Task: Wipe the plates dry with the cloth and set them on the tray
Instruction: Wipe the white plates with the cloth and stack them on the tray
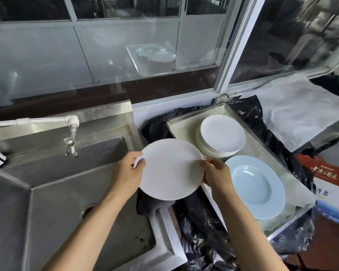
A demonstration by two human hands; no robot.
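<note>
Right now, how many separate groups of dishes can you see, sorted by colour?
White plate held in both hands: 1
Stack of white plates on the tray: 1 stack, count unclear
Pale blue deep plate on the tray: 1
Total: 3 groups

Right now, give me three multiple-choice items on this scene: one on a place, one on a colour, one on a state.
1. Where is the stack of white plates?
A. in the sink
B. on the tray
C. on the windowsill

2. What colour is the deep plate on the tray?
A. pale blue
B. red
C. black

3. How is the white plate held?
A. by the left hand only
B. by both hands
C. by neither hand

Key: 1 B, the stack stands on the lined tray. 2 A, its whole surface is pale blue. 3 B, the left hand and the right hand grip opposite edges.
</note>
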